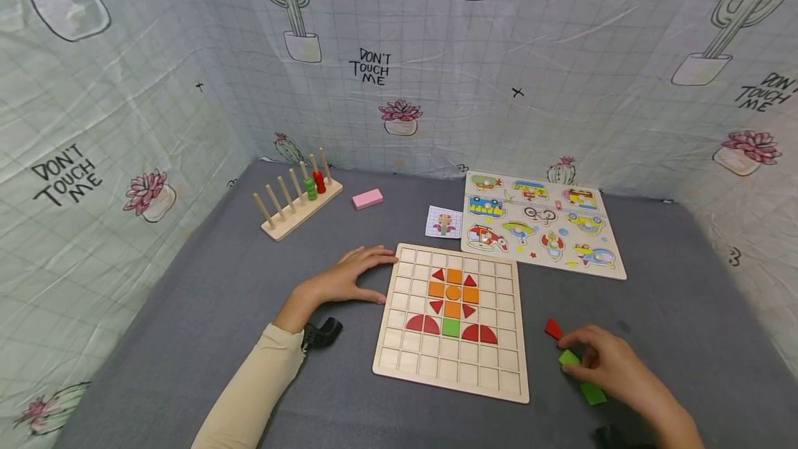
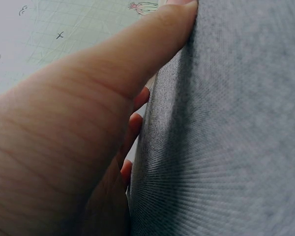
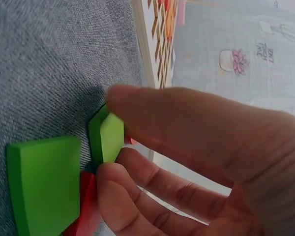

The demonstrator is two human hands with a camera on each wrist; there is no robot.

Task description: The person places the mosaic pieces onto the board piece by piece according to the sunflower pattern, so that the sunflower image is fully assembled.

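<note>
A wooden grid board [image 1: 408,359] lies on the cloth with orange squares, an orange circle, red triangles, red quarter-circles and a green square [image 1: 451,327] set in its cells. My left hand [image 1: 339,281] rests at the board's left edge, thumb and fingers spread and relaxed. Right of the board, my right hand [image 1: 607,362] pinches a green square block [image 3: 110,132] between thumb and fingertips, close to the cloth. Another green block [image 3: 49,184] lies beside it, with a red piece [image 3: 86,204] partly hidden by the fingers. Just beyond the fingertips is a red piece [image 1: 553,328].
A pattern card [image 1: 444,222] lies behind the board, next to a vehicle puzzle board [image 1: 542,224]. Farther left are a pink block [image 1: 368,199] and a wooden peg stand [image 1: 302,210] with green and red beads. Patterned cloth walls [image 1: 349,116] enclose the grey surface.
</note>
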